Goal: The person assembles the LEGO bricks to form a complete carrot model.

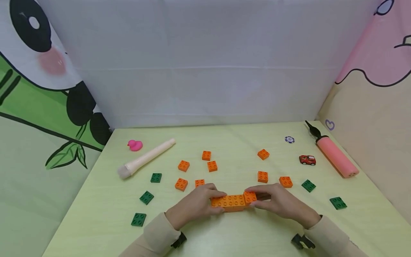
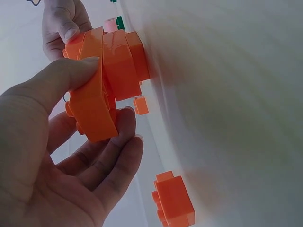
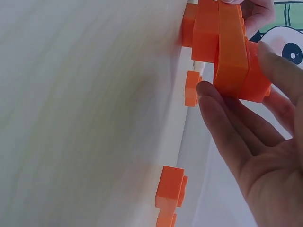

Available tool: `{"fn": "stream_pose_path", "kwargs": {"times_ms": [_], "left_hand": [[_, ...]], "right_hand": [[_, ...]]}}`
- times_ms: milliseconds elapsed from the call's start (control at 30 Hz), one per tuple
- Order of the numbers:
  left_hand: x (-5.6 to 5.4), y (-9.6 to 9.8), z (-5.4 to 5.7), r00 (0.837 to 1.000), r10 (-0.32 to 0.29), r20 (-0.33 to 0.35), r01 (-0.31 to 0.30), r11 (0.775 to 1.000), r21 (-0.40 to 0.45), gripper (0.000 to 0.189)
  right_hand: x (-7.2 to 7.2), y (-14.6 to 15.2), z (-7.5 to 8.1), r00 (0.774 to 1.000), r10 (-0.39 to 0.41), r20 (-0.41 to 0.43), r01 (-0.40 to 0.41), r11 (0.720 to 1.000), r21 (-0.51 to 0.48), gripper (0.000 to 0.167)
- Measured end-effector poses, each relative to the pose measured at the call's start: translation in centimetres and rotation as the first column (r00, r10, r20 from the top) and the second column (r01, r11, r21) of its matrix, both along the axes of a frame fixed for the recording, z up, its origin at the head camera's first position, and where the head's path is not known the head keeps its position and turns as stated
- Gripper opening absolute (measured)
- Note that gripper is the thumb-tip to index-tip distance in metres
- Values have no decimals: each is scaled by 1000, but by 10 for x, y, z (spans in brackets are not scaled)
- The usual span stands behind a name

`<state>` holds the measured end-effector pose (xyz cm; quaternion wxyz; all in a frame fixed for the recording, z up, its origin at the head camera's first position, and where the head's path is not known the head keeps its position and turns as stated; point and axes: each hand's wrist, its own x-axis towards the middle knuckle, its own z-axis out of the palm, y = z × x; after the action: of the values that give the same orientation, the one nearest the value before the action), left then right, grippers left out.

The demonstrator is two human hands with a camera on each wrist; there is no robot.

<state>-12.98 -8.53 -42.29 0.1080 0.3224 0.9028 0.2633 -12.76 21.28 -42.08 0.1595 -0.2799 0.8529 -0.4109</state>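
Observation:
Both hands are at a joined block of orange toy bricks near the front of the table. My left hand grips its left end, thumb on one side and fingers on the other. At the right end a small orange brick sits higher than the rest, its studs facing up. My right hand pinches this brick between thumb and fingers. In the left wrist view, the block's stepped lower layers show beyond the long upper brick. The right wrist view shows the right fingertips along the block's lower edge.
Several loose orange bricks lie behind the hands, with green bricks to both sides. A white tube and pink duck lie back left. At right are a red toy car, poker chip and pink pump.

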Motion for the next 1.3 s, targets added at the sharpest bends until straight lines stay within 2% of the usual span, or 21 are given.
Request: {"fn": "stream_pose_path", "kwargs": {"times_ms": [233,400,533,600,700,800,900,1100,1300], "left_hand": [[0,0,-1,1000,-3,-11,3,1000,6,41],[0,0,0,1000,-1,3,1,1000,0,41],[1,1,0,1000,-2,15,2,1000,2,41],[2,1,0,1000,-3,15,3,1000,3,42],[2,1,1,1000,-4,13,4,1000,4,42],[2,0,2,1000,-3,12,3,1000,2,42],[2,-1,2,1000,-5,7,5,1000,-2,43],[1,-1,1,1000,-4,-1,4,1000,-10,43],[1,1,2,1000,-3,5,3,1000,-13,43]], "right_hand": [[2,1,2,1000,8,-12,-7,999,38,50],[4,7,5,999,10,-31,-7,995,103,53],[3,24,8,991,-35,-127,52,989,137,51],[1,34,10,975,-65,-213,101,982,162,49],[-2,49,14,937,-93,-337,168,965,201,45],[-7,63,15,902,-110,-418,230,941,249,44],[-11,75,13,892,-130,-433,276,916,292,45],[-17,87,5,896,-163,-413,324,876,357,44],[-18,85,1,899,-137,-417,315,862,398,38]]}}
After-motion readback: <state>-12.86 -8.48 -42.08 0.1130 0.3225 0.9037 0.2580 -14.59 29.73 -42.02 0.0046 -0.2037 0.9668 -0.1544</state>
